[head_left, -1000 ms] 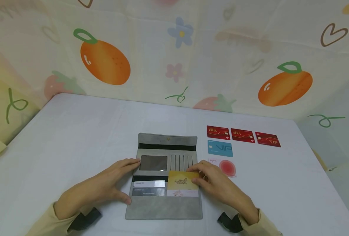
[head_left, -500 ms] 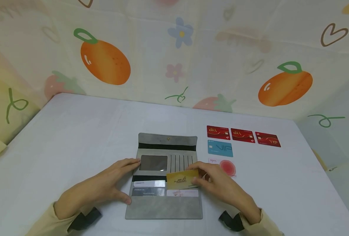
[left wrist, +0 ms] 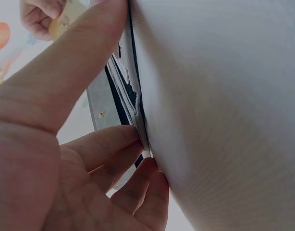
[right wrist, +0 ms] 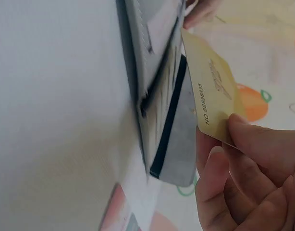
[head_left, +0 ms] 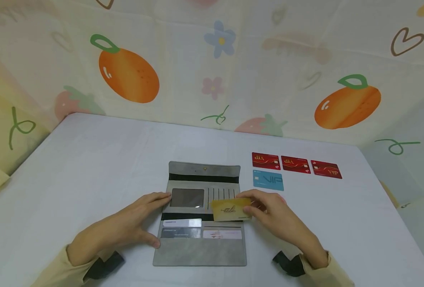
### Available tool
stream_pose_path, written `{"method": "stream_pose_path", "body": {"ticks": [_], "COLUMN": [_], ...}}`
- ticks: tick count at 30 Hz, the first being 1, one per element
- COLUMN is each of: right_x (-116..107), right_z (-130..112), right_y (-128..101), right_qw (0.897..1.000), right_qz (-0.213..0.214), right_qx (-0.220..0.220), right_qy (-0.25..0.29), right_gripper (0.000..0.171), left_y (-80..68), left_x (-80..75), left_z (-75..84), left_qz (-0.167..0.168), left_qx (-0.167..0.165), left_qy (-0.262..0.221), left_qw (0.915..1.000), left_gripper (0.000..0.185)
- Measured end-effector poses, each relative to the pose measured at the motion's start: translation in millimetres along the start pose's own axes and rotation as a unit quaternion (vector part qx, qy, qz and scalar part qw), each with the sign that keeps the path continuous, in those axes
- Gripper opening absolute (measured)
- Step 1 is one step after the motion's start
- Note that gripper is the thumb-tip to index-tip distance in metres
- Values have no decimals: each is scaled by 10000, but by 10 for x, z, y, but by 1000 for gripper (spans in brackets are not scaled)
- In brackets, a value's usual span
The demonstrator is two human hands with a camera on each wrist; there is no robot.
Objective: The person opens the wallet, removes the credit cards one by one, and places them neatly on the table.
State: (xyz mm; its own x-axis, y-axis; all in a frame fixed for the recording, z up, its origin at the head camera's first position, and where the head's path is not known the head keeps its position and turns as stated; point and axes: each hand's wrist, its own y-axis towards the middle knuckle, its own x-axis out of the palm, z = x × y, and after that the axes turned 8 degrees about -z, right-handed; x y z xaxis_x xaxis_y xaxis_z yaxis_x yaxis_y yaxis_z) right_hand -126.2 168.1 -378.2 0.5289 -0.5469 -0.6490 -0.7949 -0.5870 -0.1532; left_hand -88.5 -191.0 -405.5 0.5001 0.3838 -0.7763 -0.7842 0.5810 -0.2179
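An unfolded grey wallet [head_left: 197, 255] lies on the white table in the head view. Yellow and flat, a card [head_left: 230, 210] is pinched by its right end between thumb and fingers of my right hand [head_left: 273, 207], above the wallet's right half. The card's printed number shows in the right wrist view. My left hand [head_left: 126, 223] rests against the wallet's left edge, thumb and fingers spread along it. In the wallet's lower pockets sit a white card [head_left: 181, 223], a dark grey card [head_left: 181, 232] and a pale pink card [head_left: 222, 234].
Right of the wallet lie several red cards [head_left: 295, 164] in a row, with a blue card [head_left: 267, 180] below them. A pink card [head_left: 281, 197] is mostly hidden behind my right hand. A printed curtain [head_left: 183, 71] hangs behind the table.
The yellow card has come up out of the wallet's lower right pocket, held by my right hand, and moved up and to the right. My left hand has stayed in place.
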Motion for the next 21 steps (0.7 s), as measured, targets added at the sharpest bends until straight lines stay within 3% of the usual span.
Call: {"method": "stream_pose_path", "body": {"ticks": [21], "right_x": [-415], "right_z": [283], "right_y": [-100], "right_qw": [9974], "right_qz": [710], "right_qx": [50], "right_qy": [-141], "right_gripper": [31], "left_y": [5], "left_x": [-5], "left_z": [22], "left_qz": [-123], "left_qx": [-178], "left_qy": [-187], "left_qw": [9996], "left_gripper": [108]}}
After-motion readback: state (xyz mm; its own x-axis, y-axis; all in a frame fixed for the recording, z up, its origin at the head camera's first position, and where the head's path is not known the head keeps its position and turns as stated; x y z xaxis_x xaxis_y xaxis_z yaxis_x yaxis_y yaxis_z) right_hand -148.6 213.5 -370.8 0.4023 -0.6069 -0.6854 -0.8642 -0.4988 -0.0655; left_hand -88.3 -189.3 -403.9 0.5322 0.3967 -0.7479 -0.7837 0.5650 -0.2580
